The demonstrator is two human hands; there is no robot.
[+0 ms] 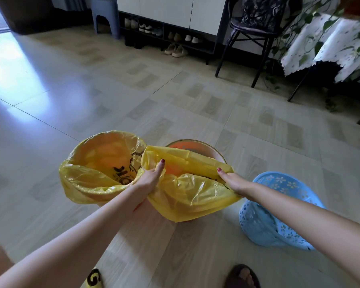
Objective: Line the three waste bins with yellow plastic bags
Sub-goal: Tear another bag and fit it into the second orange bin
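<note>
A yellow bag [187, 192] is stretched over the near rim of the middle bin [204, 147], whose far rim and orange inside are uncovered. The left hand [152, 179] grips the bag's left edge, its thumb laid over the plastic and the other fingers hidden underneath. The right hand [232, 181] grips the bag's right edge in the same way, thumb on top. Touching this bin on the left stands a lined bin [100, 167], its own yellow bag folded over the whole rim and printed with black marks. Just beside the middle bin on the right, a blue perforated bin [279, 208] stands unlined and tilted. All three are on the tiled floor [175, 96], nearer its close edge. A yellow piece with black print [94, 279] lies at the near edge beside a slippered foot [242, 276]. Along the far edge stand a shoe rack [166, 36], a grey stool [105, 15] and a dark chair [256, 26].
</note>
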